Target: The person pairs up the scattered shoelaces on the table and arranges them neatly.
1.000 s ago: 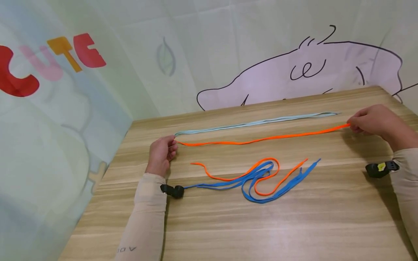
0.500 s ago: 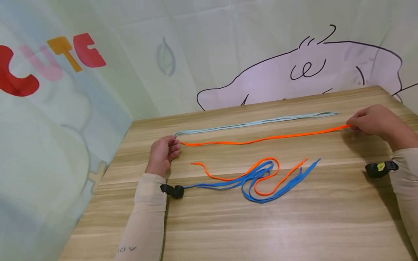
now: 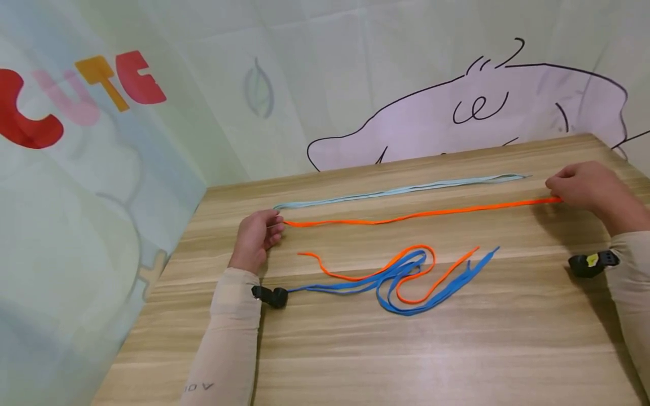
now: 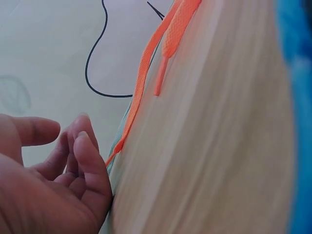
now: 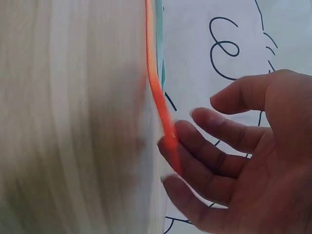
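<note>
An orange shoelace (image 3: 376, 222) stretches nearly straight across the wooden table, between both hands. At its left tip, my left hand (image 3: 258, 239) has its fingers loosely bent; in the left wrist view, a gap separates the thumb from the fingers (image 4: 90, 165), and the narrow lace end lies just beyond them. My right hand (image 3: 584, 186) is over the other end. In the right wrist view its thumb and fingers (image 5: 204, 165) are spread apart, with the lace blurred along the fingertips. Behind the orange lace lies a folded pale-blue shoelace (image 3: 381, 194), close to the left fingertips.
Nearer the person, blue shoelaces (image 3: 442, 296) lie in loose bends with a second orange shoelace (image 3: 332, 274) curving over them. The wooden table (image 3: 406, 361) backs onto a printed curtain (image 3: 284, 84). Black wrist cameras (image 3: 274, 296) sit at both cuffs.
My right hand has shifted slightly right and its fingers have let go of the orange shoelace end. My left hand has edged slightly right, its fingers loose. The other laces have stayed put.
</note>
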`<state>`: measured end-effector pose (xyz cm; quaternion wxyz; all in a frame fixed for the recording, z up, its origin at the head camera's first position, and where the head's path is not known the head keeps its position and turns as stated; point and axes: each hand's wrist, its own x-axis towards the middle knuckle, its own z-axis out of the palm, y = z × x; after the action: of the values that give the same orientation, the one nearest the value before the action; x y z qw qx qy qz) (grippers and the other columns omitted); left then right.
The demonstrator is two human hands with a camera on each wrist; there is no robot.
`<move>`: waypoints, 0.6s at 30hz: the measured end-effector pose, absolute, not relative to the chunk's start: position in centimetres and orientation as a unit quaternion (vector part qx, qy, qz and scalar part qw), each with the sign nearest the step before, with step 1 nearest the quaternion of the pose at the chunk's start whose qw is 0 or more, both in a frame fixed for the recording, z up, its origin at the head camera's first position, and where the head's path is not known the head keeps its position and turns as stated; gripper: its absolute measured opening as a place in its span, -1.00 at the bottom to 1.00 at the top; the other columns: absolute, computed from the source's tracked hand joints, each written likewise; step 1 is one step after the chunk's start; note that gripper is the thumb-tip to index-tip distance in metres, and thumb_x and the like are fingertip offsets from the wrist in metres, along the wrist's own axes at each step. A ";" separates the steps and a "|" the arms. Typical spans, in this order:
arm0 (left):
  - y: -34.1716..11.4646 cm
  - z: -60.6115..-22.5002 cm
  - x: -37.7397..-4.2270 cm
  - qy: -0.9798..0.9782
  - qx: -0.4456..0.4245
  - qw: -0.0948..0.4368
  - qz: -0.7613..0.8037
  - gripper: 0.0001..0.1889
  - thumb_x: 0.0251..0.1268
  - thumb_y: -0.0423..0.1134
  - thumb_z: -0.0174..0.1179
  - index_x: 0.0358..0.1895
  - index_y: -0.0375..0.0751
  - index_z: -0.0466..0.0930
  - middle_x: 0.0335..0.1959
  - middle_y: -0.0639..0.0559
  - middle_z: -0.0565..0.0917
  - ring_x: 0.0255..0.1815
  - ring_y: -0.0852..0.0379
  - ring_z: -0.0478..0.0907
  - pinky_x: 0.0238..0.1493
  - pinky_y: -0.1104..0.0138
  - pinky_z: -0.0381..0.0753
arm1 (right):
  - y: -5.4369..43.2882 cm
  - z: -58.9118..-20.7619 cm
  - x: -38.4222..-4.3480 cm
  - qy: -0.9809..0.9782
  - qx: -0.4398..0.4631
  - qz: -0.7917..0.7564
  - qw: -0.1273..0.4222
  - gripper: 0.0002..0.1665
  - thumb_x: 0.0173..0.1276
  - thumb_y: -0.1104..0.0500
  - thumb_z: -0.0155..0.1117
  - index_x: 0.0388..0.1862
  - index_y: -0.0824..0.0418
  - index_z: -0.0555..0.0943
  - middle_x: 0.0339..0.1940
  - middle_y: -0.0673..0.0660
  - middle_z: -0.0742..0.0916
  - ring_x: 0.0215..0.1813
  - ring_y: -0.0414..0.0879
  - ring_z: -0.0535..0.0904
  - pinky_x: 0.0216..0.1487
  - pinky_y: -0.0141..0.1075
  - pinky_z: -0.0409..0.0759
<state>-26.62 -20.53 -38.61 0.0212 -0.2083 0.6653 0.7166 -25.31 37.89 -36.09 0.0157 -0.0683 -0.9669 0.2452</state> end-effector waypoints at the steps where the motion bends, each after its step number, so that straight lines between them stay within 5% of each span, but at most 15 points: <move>1: -20.4 -38.6 -26.6 0.667 -0.206 0.022 0.716 -0.63 0.46 -0.24 0.15 0.23 -0.35 0.49 -0.22 0.00 0.68 -0.47 0.26 0.59 -0.50 0.52 0.51 | 37.9 -36.0 -25.3 -0.967 -0.070 0.243 0.021 -0.50 0.44 0.10 -0.01 -0.06 0.58 0.53 -0.34 0.37 0.65 -0.20 0.26 0.46 -0.32 -0.13 0.38; 11: -18.8 -38.3 -26.1 0.713 -0.134 0.059 0.686 -0.57 0.52 -0.17 0.09 0.28 -0.38 0.47 -0.23 0.03 0.63 -0.35 0.21 0.61 -0.37 0.47 0.57 | 37.0 -35.6 -24.6 -0.962 -0.088 0.255 0.042 -0.49 0.44 0.07 -0.06 -0.04 0.53 0.56 -0.27 0.40 0.68 -0.25 0.19 0.49 -0.41 -0.18 0.40; 18: -18.0 -38.0 -25.4 0.767 -0.053 0.080 0.634 -0.58 0.53 -0.14 0.09 0.24 -0.40 0.50 -0.15 -0.06 0.65 -0.20 0.10 0.65 -0.21 0.37 0.63 | 35.5 -35.2 -24.8 -0.956 -0.056 0.282 0.060 -0.55 0.39 0.09 -0.05 -0.15 0.44 0.63 -0.44 0.15 0.72 -0.38 -0.05 0.53 -0.45 -0.19 0.43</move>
<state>-25.40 -18.03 -37.99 0.0798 -0.0533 0.7672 0.6342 -24.80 35.54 -35.17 0.0604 -0.0557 -0.9559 0.2821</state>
